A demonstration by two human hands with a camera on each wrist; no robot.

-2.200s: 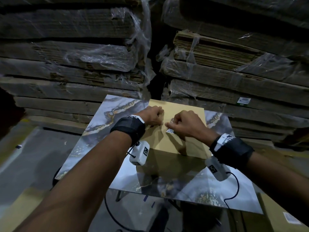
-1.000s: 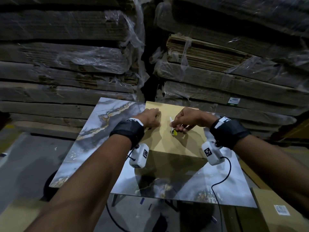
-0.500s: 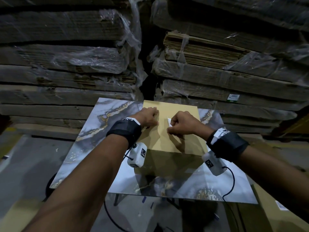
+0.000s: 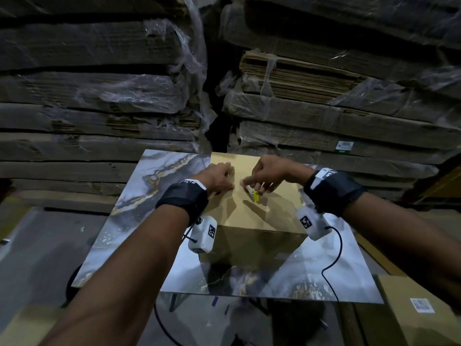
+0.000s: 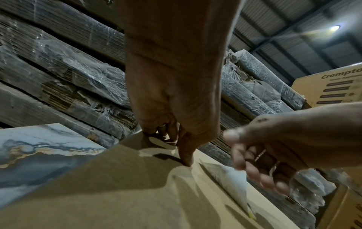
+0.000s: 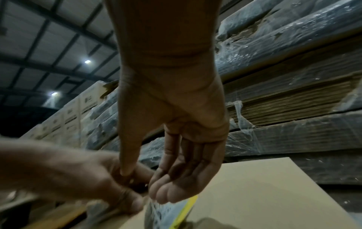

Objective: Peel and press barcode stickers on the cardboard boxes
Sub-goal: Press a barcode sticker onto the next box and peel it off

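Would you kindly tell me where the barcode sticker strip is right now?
In the head view the sticker strip sits mid-frame on the cardboard box, just under the right hand and right of the left hand.

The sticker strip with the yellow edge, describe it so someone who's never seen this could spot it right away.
On the marbled table lies a flat tan cardboard box. On its top, by the right hand, sits the small white sticker strip, the only thing there with a bright yellow edge.

A stacked carton (image 5: 333, 91) reads "Crompto", cut off.
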